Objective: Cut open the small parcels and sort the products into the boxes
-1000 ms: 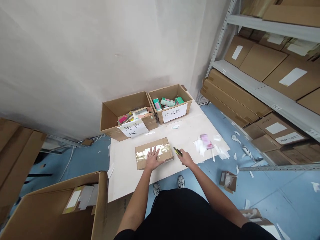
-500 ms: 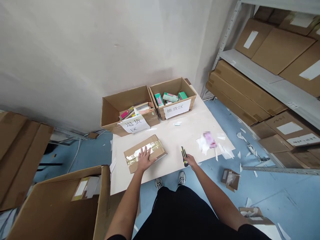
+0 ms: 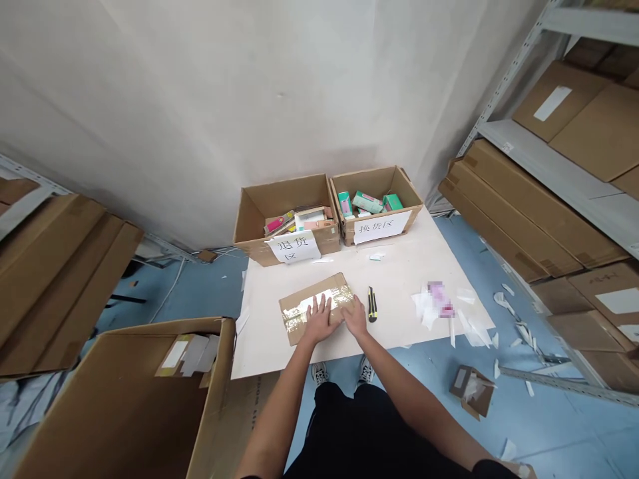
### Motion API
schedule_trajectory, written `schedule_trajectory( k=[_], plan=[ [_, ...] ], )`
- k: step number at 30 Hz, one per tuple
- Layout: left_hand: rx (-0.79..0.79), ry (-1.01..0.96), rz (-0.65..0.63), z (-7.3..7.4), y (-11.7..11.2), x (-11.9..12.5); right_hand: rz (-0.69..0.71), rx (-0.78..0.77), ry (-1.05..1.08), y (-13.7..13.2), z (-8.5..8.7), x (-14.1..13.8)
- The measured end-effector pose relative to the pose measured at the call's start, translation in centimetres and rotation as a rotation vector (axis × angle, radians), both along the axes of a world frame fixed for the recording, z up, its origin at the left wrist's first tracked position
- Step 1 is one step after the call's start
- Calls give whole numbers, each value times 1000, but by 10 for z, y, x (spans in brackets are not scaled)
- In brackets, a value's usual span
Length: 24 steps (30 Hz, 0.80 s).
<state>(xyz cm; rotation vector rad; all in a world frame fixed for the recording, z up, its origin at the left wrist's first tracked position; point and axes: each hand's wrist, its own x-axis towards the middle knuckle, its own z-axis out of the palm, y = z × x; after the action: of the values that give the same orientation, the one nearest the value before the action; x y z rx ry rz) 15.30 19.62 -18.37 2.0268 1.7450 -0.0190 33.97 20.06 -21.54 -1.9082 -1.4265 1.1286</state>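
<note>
A taped brown cardboard box (image 3: 299,305) with a white label lies at an angle on the white table (image 3: 264,356). Flat on its top rests my left hand (image 3: 320,322), fingers spread. My right hand (image 3: 355,318) grips the box at its right end; the fingertips are partly hidden against the cardboard. Just right of that hand, a black and yellow utility knife (image 3: 372,305) lies on the table, touched by neither hand.
Two open cartons with handwritten signs, the left carton (image 3: 254,251) and right carton (image 3: 414,219), hold small packages at the table's back. Paper scraps (image 3: 423,313) lie right. A large open carton (image 3: 150,399) stands left; shelving (image 3: 564,173) with boxes is right.
My right hand has let go of the utility knife, leaving it on the table, and has moved left to the box's end. My left hand stays on the box. The view has shifted.
</note>
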Motion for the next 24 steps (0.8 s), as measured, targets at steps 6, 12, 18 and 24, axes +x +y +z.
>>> schedule_trajectory(
  k=[6, 12, 18, 24],
  plan=[
    [95, 38, 127, 19, 28, -59, 10, -27, -92, 11, 6, -9],
    [63, 153, 177, 12, 43, -70, -115, -88, -91, 26, 4, -15],
    [116, 170, 128, 20, 49, -60, -257, 7, -19, 45, 13, -8],
    [-61, 81, 158, 53, 64, -76, -372, -88, -112, 44, 33, -20]
  ],
)
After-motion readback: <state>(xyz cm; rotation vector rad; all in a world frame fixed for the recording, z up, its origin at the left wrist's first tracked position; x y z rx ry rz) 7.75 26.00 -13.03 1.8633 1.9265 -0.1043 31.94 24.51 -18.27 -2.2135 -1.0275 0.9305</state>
